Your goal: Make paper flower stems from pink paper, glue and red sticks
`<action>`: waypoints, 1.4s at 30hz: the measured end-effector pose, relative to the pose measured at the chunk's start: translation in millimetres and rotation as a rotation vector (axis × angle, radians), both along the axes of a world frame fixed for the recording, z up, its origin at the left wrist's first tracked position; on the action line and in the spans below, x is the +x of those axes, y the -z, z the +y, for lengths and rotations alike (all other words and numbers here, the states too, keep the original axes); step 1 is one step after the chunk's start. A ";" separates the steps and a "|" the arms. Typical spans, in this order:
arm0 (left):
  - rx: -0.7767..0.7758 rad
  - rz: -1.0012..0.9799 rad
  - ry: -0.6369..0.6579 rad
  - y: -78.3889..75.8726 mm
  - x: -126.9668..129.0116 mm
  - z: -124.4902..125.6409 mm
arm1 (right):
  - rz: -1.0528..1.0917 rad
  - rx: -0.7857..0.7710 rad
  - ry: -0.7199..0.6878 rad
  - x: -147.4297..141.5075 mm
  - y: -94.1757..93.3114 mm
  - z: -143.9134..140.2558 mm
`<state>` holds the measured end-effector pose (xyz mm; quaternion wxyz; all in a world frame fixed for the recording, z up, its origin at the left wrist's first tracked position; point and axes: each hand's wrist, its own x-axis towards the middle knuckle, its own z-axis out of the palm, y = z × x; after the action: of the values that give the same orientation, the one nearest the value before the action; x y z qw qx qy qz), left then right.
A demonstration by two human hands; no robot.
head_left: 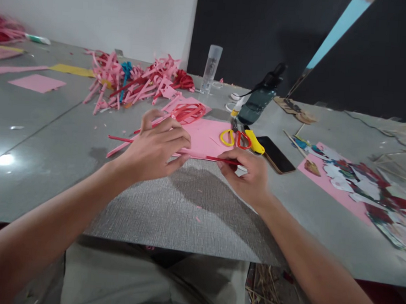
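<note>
At the far left edge of the worktop (pixel 46 128) lies a pink square (pixel 37 82), with a yellow sheet (pixel 72 70) just beyond it. Next comes a heap of pink scraps (pixel 135 79), toward the far edge. Nearer the front edge, the left hand (pixel 153 146) rests palm down, fingers curled together, pressing on the pink sheet (pixel 207 138) and on a thin red strip (pixel 219 160) that runs along the sheet's near edge. Red loops (pixel 189 111) lie on the sheet's far corner. The right hand (pixel 248 175) pinches the strip's right end between thumb and forefinger. Just beyond it sit scissors (pixel 236 136) with yellow and red handles, a yellow cutter (pixel 254 142), and a phone (pixel 277 155). Farther back stand a clear tube (pixel 211 69) and a dark bottle (pixel 261 98). Toward the right edge lies a pink sheet covered with cutouts (pixel 366 182).
</note>
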<state>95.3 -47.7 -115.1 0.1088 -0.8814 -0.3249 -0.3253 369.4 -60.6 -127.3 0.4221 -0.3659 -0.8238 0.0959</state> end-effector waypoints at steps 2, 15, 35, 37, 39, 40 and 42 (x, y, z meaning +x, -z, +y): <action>-0.006 0.006 -0.005 0.0 -0.5 0.4 | 0.002 -0.005 0.007 1.0 0.9 0.2; -0.055 -0.011 -0.028 -2.8 0.9 -0.2 | 0.035 -0.045 0.037 1.1 -2.1 2.0; -0.400 -1.011 0.182 16.6 8.8 14.2 | 0.727 -0.553 -0.006 1.3 4.8 14.1; -0.553 -1.088 0.212 22.9 11.9 17.5 | 0.684 -0.561 -0.017 -0.6 5.2 12.2; -0.631 -1.166 0.221 27.2 13.3 20.6 | 0.638 -0.568 -0.029 -2.3 5.4 10.5; -0.654 -1.202 0.225 28.0 13.4 21.8 | 0.622 -0.576 -0.036 -3.0 5.4 10.0; -0.673 -1.268 0.238 27.3 12.7 23.2 | 0.611 -0.594 -0.045 -4.1 5.5 9.6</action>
<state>107.9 -24.4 -142.4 -0.4132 -0.5385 -0.3100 -0.6657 365.3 -50.9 -132.9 0.5209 -0.4085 -0.6053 0.4421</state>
